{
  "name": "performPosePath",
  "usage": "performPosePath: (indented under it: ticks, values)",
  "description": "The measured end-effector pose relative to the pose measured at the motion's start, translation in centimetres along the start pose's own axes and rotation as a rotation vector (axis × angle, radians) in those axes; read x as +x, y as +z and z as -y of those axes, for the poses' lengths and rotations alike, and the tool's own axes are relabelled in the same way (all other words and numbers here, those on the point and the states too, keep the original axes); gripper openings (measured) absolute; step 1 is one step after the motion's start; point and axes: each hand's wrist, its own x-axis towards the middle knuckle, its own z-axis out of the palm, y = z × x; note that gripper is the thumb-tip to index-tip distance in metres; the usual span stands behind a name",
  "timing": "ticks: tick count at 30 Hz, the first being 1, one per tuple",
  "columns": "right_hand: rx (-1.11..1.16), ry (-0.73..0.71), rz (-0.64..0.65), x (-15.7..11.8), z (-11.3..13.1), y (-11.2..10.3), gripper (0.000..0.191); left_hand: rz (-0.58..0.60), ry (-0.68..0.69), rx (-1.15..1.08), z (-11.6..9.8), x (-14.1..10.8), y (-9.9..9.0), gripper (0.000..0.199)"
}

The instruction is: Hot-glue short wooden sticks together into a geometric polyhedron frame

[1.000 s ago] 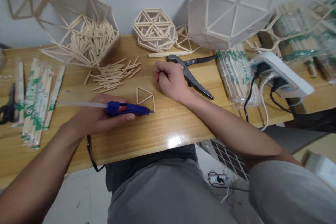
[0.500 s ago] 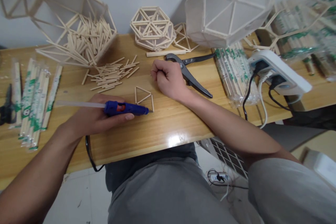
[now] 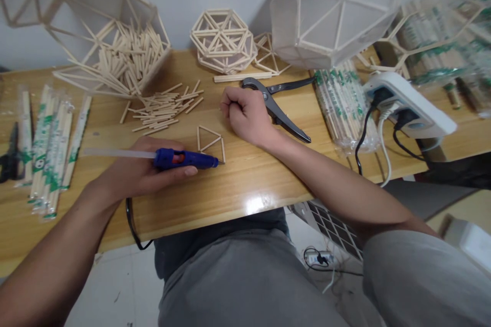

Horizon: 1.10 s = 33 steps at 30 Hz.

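Note:
My left hand (image 3: 153,171) is wrapped round a blue glue gun (image 3: 186,159), with a clear glue stick (image 3: 118,153) jutting from its back end. The gun's nozzle meets the lower end of a short wooden stick (image 3: 223,150). That stick adjoins a small triangle of sticks (image 3: 198,139) lying flat on the table. My right hand (image 3: 245,115) rests on the wood to the right of the triangle, its fingers curled in; what they hold, if anything, is hidden. Behind its wrist lie dark pliers-like cutters (image 3: 286,121) with spread handles.
Loose cut sticks (image 3: 164,107) lie behind the triangle, near a stick-framed container (image 3: 161,56) full of more. A stick-built polyhedron (image 3: 222,41) stands at the back. Wrapped chopsticks (image 3: 345,107) and a power strip (image 3: 410,104) are at right; more wrapped chopsticks (image 3: 49,148) lie left.
The glue gun has shifted very slightly to the right, its nozzle staying at the stick's lower end. My right hand has stayed still.

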Motion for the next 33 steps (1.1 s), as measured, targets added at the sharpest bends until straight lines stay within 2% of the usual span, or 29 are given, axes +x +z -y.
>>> performPosePath:
  ticks: [13, 33]
  values:
    - [-0.025, -0.004, 0.011, 0.02, -0.36, 0.09, 0.028, 0.001, 0.005, -0.010, 0.68, -0.11, -0.02, 0.040]
    - [-0.006, 0.002, 0.014, 0.03, -0.26, 0.07, 0.030, -0.029, 0.023, 0.045, 0.60, -0.12, 0.21, 0.043]
